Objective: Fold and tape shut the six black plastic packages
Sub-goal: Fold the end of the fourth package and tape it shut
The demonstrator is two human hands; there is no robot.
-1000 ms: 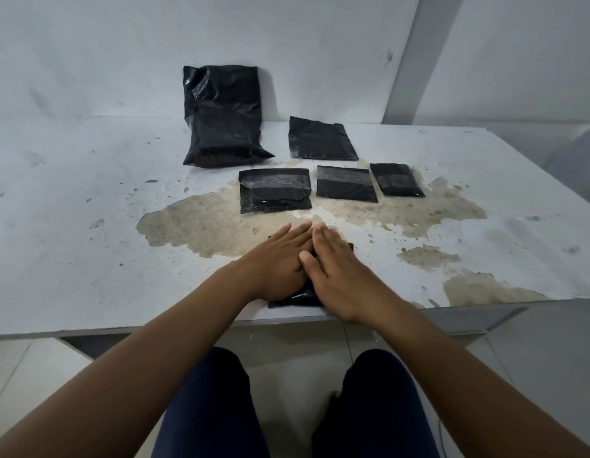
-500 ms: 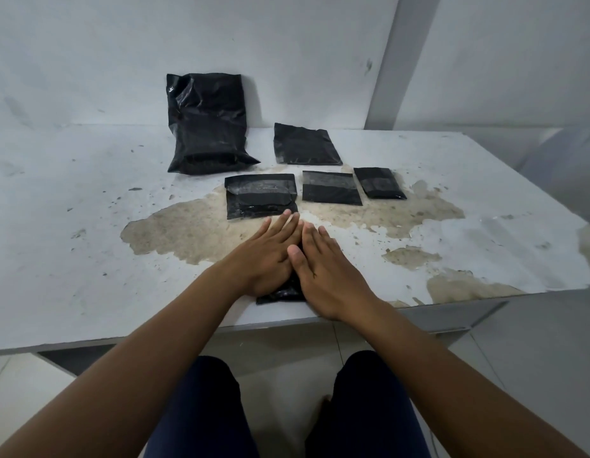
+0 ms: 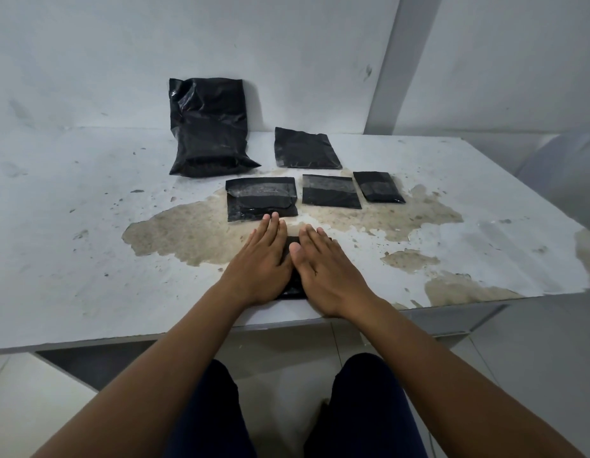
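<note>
Head camera showed the left hand (image 3: 261, 263) and the right hand (image 3: 323, 269) lying side by side with fingers straight and flat, both pressing a small black package (image 3: 293, 279) near the front edge of the stained table (image 3: 89, 246). At twelve o'clock from it lay three taped packages (image 3: 261, 199), then a flat one and a large bag. It looked light, thin, soft and slippery, so pinching its edges seemed wisest.

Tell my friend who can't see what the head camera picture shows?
Two flat hands, left hand and right hand, press a black package at the table edge. Five more black packages lie behind.
</note>
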